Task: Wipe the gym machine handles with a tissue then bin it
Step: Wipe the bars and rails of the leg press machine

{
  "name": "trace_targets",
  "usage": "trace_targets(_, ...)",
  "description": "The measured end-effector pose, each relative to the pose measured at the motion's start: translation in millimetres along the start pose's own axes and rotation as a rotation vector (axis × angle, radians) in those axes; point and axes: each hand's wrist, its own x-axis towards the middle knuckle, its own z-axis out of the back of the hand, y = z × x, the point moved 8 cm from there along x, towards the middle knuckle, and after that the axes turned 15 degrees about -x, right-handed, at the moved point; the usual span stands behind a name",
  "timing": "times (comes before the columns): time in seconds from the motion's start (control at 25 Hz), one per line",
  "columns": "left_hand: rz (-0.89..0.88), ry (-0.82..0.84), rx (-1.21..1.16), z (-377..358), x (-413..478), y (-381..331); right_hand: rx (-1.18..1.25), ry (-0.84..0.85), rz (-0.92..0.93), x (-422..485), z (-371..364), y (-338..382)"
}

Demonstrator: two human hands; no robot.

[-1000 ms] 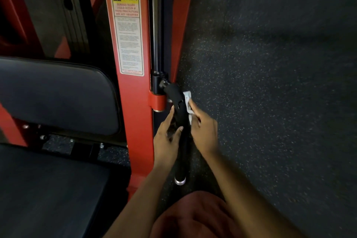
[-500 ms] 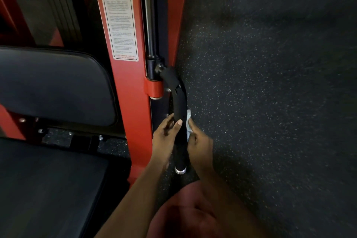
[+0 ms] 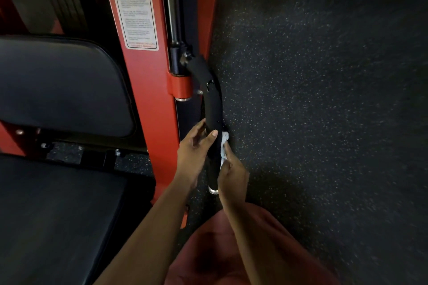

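Just right of the red steel upright (image 3: pixel 148 99), the left hand (image 3: pixel 194 150) clasps the black padded curved handle (image 3: pixel 213 104) lightly, thumb across its front and fingers behind, so wiping pressure could swing it on its top joint and make the stroke skip. Against the handle's right side, at centre frame, a crumpled white tissue (image 3: pixel 224 146) is pinched by the right hand (image 3: pixel 232 176); only a small wad touches, so it may tear, drop to the speckled floor (image 3: pixel 324 122) or miss the far side. The handle's long axis runs almost straight up and down the frame, bowed rightward, its silver end cap (image 3: pixel 213 190) pointing at the bottom edge.
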Motion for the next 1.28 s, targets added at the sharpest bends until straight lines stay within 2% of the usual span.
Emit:
trace_targets(0.08, -0.019, 0.003, 0.057, -1.2, -3.1, 0.9, 0.064, -0.078, 0.042, -0.4, 5.7, 10.3)
trace_targets(0.16, -0.021, -0.003, 0.081, -0.3, -6.5, 4.4, 0.096, -0.045, -0.034, -11.7, -7.7, -3.5)
trace_targets(0.28, -0.003, -0.003, 0.066, 2.9, -4.9, 11.8, 0.016, -0.006, -0.184, -41.4, -32.9, -41.1)
trace_targets(0.4, 0.009, 0.023, 0.031, 5.4, -0.8, 17.4, -0.040, 0.031, -0.223, -44.0, -37.7, -58.3)
trace_targets(0.48, 0.008, 0.028, 0.024, 6.1, -0.7, 17.9, -0.053, 0.088, -0.202, -30.5, -33.9, -47.7)
trace_targets(0.6, -0.008, 0.013, 0.022, 5.5, -1.8, 15.7, -0.011, -0.039, -0.087, -8.3, -16.4, -16.9)
trace_targets(0.76, 0.011, 0.023, -0.016, 6.7, -3.2, 17.4, -0.143, 0.077, -0.028, -21.3, -27.1, -33.0)
trace_targets(0.88, 0.053, 0.034, -0.059, 15.0, -10.6, 31.8, -0.227, -0.080, 0.241, -29.2, 3.0, -32.1)
trace_targets(0.96, 0.070, -0.044, -0.061, 28.1, -22.8, 51.4, -0.269, -0.153, 0.512, -39.0, 18.9, -11.9)
trace_targets(1.04, 0.106, -0.186, -0.106, 44.6, -35.0, 72.3, -0.394, -0.121, 0.835, -51.8, 14.4, 14.3)
trace_targets(1.12, 0.157, -0.277, -0.149, 55.4, -42.6, 90.5, -0.622, -0.044, 1.139, -55.9, -7.3, 21.2)
trace_targets(1.28, 0.189, -0.311, -0.153, 57.6, -44.6, 104.0, -0.976, 0.129, 1.566, -48.6, -37.9, 1.3)
